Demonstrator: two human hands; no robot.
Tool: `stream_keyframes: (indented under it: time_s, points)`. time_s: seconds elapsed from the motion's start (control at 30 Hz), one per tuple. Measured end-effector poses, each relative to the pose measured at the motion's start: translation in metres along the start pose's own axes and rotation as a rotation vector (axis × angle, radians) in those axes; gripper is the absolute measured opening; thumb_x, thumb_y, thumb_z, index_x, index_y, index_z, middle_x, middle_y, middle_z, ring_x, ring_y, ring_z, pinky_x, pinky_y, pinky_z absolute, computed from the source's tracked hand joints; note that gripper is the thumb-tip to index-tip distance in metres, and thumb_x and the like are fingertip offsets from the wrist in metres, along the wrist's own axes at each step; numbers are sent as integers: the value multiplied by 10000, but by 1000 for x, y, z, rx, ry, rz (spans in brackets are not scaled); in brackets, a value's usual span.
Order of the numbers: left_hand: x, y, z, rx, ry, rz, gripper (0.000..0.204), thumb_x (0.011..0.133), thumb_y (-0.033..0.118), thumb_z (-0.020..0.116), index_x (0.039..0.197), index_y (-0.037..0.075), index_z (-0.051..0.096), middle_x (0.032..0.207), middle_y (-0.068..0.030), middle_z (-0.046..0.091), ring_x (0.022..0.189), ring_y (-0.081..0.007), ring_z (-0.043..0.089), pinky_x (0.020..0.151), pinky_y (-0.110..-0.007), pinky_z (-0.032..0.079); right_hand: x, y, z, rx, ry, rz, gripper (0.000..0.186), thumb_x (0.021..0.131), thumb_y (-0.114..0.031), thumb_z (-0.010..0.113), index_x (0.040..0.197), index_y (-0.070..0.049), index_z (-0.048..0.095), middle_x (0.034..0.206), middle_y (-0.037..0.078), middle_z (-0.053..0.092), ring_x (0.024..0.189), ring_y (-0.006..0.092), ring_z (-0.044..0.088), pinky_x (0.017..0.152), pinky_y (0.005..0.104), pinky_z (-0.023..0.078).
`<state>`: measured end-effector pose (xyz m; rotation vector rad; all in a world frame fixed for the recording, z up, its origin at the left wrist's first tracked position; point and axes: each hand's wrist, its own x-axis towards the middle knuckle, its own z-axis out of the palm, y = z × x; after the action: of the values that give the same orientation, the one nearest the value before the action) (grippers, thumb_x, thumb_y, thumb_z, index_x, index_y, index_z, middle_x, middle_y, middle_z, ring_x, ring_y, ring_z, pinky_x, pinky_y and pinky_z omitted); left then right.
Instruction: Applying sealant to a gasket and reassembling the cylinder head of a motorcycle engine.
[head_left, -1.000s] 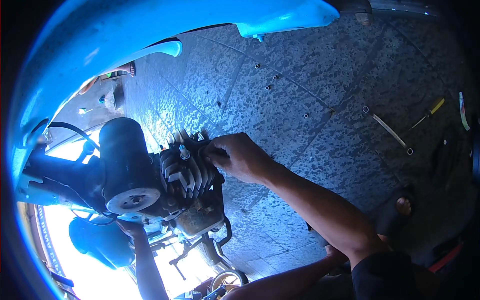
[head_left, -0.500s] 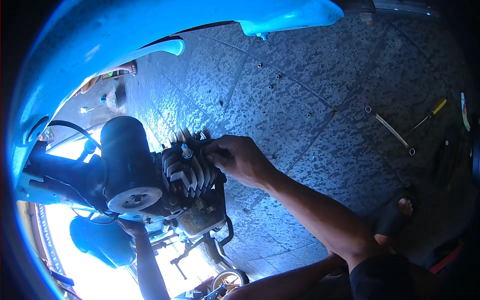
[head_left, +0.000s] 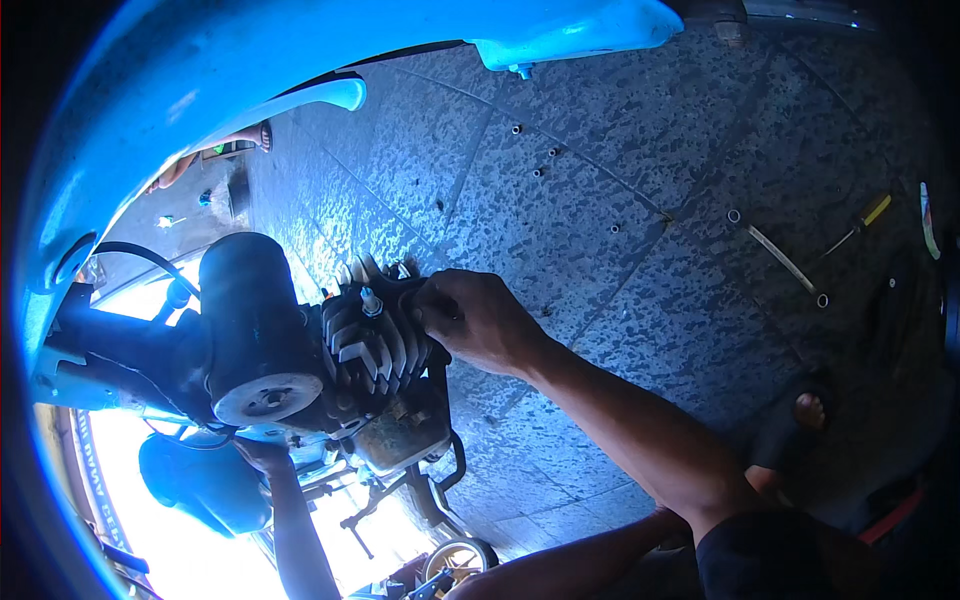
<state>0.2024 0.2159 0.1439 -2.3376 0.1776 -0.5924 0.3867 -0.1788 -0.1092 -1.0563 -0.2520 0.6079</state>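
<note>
Metal-finned grey engine cylinder head (head_left: 375, 345), w/ a small spark plug (head_left: 371, 302) sticking up from it, sits beside the black round engine casing (head_left: 252, 325) under the blue scooter body panel (head_left: 250, 70); right hand (head_left: 478, 318) is clenched against the head's far edge, fingers curled on it or on some small fitting there, can't tell which. Left hand isn't clearly in view, only a forearm low in the frame, so its grip can't be told. Judging by the long flat spanner (head_left: 775, 255) and yellow-handled screwdriver (head_left: 860, 222) lying well apart on the grey speckled stone floor (head_left: 620, 150), this looks like hand-working a fastener at the head; next move prob. needs a firm twist w/ steady wrist.
</note>
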Motion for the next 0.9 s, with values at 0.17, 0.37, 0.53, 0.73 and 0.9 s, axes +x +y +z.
stream_keyframes:
  time_s: [0.17, 0.37, 0.53, 0.73, 0.9]
  points:
    - [-3, 3, 2, -61, 18, -29, 314, 960, 251, 559, 1166, 20, 508, 980, -165, 579, 854, -296, 608, 730, -408, 512, -3, -1, -3, -100, -56, 55, 131, 877, -92, 620, 943, 12, 665, 831, 138, 653, 781, 192, 658, 722, 335, 530]
    - [-20, -11, 13, -603, 60, -594, 280, 992, 283, 502, 1120, 34, 504, 980, -153, 568, 864, -271, 606, 734, -390, 519, -7, 5, 6, -18, 113, -187, 143, 877, -33, 554, 974, 5, 653, 921, 156, 646, 851, 239, 657, 757, 354, 526]
    - [-30, -26, 9, -139, -103, -197, 648, 763, 309, 782, 1223, -43, 492, 1080, -238, 568, 981, -404, 597, 848, -452, 503, -7, 3, 5, -30, 110, -146, 180, 877, 0, 520, 1001, 7, 649, 963, 163, 641, 874, 265, 658, 789, 375, 535]
    - [-29, -28, 12, -697, 7, -547, 694, 737, 260, 804, 1267, -35, 467, 1111, -226, 571, 1008, -394, 598, 869, -441, 495, -1, 7, 1, -226, -12, 1, 174, 854, 27, 550, 982, 1, 666, 986, 168, 646, 876, 273, 666, 803, 370, 541]
    - [-28, -31, 9, -773, -23, -654, 683, 748, 213, 792, 1291, -22, 452, 1130, -223, 566, 1019, -382, 596, 873, -437, 493, -7, 11, -2, -148, 62, -222, 196, 828, 43, 573, 1001, -5, 653, 957, 150, 635, 885, 256, 664, 806, 368, 543]
